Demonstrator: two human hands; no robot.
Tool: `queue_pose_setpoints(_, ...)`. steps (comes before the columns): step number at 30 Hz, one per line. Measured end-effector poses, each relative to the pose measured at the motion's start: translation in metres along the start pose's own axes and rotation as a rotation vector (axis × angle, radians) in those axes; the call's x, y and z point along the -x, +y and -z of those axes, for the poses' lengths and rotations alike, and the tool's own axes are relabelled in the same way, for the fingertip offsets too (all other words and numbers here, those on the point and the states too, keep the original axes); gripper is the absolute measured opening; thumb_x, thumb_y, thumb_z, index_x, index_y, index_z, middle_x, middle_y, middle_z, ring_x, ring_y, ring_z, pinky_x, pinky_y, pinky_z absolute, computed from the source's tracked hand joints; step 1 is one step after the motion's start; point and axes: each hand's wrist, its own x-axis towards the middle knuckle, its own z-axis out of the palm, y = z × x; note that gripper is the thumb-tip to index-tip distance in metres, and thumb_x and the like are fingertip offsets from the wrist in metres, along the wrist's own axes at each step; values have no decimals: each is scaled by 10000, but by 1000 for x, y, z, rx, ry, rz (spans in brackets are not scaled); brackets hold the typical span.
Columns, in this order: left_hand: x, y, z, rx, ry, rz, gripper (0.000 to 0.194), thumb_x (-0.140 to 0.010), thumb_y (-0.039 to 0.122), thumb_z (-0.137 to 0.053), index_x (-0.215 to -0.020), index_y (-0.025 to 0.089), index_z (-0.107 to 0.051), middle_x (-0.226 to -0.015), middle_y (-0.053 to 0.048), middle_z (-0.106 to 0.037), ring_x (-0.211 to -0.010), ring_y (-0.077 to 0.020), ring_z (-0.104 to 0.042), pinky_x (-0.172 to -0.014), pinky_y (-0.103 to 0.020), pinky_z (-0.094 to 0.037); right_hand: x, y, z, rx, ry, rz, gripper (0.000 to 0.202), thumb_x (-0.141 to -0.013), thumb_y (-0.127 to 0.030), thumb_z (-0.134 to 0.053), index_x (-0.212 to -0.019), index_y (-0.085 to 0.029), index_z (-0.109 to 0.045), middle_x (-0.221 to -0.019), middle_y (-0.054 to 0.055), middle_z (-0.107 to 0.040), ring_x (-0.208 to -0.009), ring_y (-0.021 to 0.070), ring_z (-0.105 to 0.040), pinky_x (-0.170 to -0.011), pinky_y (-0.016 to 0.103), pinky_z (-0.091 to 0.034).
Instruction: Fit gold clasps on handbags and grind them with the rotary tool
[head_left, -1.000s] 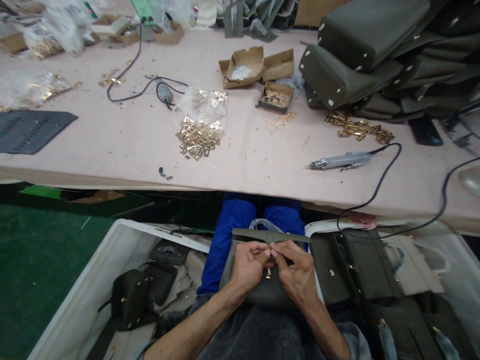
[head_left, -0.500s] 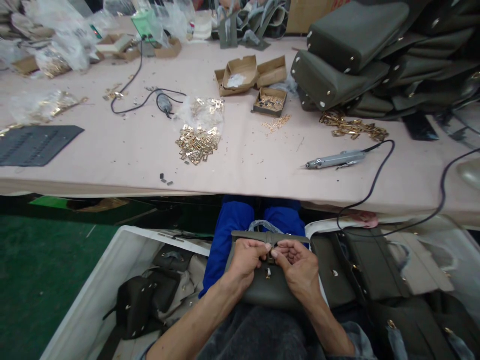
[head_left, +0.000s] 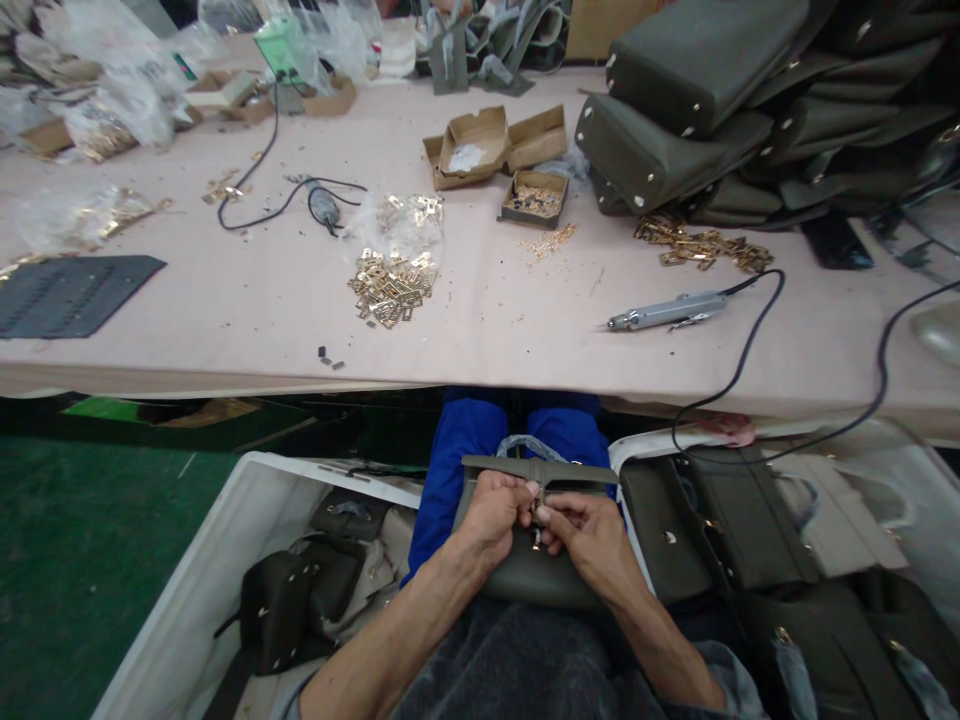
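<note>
A dark olive handbag (head_left: 544,582) rests on my lap, its flap (head_left: 585,474) towards the table and its handle (head_left: 529,444) wrapped in clear plastic. My left hand (head_left: 496,515) pinches the narrow strap at the middle of the flap between thumb and fingertips. Close beside it, my right hand (head_left: 589,535) is closed on the strap's lower end; any small fitting between the fingertips is too hidden to make out. Just below the fingers, a small metal clasp (head_left: 536,540) shows on the bag's front.
On the table lie an electric screwdriver (head_left: 666,312) with a black cord, a pile of gold plates (head_left: 390,288) and a small box of screws (head_left: 534,198). Stacked bags (head_left: 697,80) rise at the back right. White bins (head_left: 180,590) with bags flank my legs.
My right hand has come slightly down and left, its fingers now curled in near the clasp. My left hand still pinches at the strap. The camera view has shifted a little.
</note>
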Motion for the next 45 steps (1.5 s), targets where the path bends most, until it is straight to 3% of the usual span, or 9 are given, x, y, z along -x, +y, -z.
queue_pose_setpoints(4,0,5,4,21,-81,67,307,-585,327,-821,-489,121,-615,-457,-20,-537,-377,-68,-421,-431,-222,-265,-1,-2,4,4,-100,16,346,-882,-481,-718,-880,-137,-752,-642,40,-683,-543,143,-617,-524,241,-502)
queue_pose_setpoints(9,1,9,9,43,-136,135,322,-566,327,-867,-545,106,-634,-478,-8,-536,-394,-70,-462,-425,-201,-317,-1,5,5,3,-94,11,353,-879,-499,-725,-862,-147,-719,-623,16,-659,-520,123,-589,-507,222,-466)
queue_pose_setpoints(14,-1,9,11,90,-146,159,389,-529,343,-941,-632,95,-659,-548,16,-535,-477,-62,-483,-515,-211,-488,-2,11,5,3,-95,19,367,-889,-519,-706,-870,-152,-698,-634,14,-660,-524,126,-588,-512,226,-469)
queue_pose_setpoints(18,1,7,10,114,-137,141,419,-531,342,-957,-739,91,-693,-618,5,-572,-527,-77,-524,-538,-216,-531,-2,11,6,-4,-82,28,360,-892,-520,-697,-866,-161,-694,-628,8,-656,-523,128,-589,-509,223,-469)
queue_pose_setpoints(21,4,4,8,64,-111,68,377,-601,364,-918,-761,98,-704,-592,6,-571,-493,-94,-527,-468,-212,-493,-2,10,5,-3,-85,30,361,-893,-524,-695,-861,-164,-693,-640,10,-662,-531,130,-597,-513,224,-477)
queue_pose_setpoints(27,6,-2,3,-29,-42,-35,385,-678,395,-843,-534,123,-611,-458,21,-495,-356,-58,-407,-373,-201,-283,-3,10,6,32,-149,33,391,-913,-545,-663,-875,-158,-707,-675,21,-671,-557,133,-609,-524,228,-474)
queue_pose_setpoints(30,5,-4,1,-44,-38,-42,364,-680,395,-825,-548,125,-621,-456,20,-498,-356,-62,-406,-383,-207,-280,-3,10,7,75,-167,19,398,-928,-549,-631,-884,-160,-703,-663,14,-663,-538,131,-587,-513,231,-446)
queue_pose_setpoints(37,6,-7,-2,-84,36,-63,351,-663,374,-828,-526,136,-609,-421,24,-486,-339,-53,-365,-366,-203,-214,3,3,0,241,-64,112,358,-974,-475,-558,-772,-185,-614,-615,-11,-605,-569,135,-563,-547,238,-397)
queue_pose_setpoints(45,7,-5,-3,-22,33,-45,412,-608,440,-871,-530,131,-610,-435,19,-486,-360,-56,-372,-380,-205,-225,-5,17,9,97,-220,35,402,-957,-536,-591,-852,-160,-684,-646,13,-663,-518,119,-557,-489,212,-397)
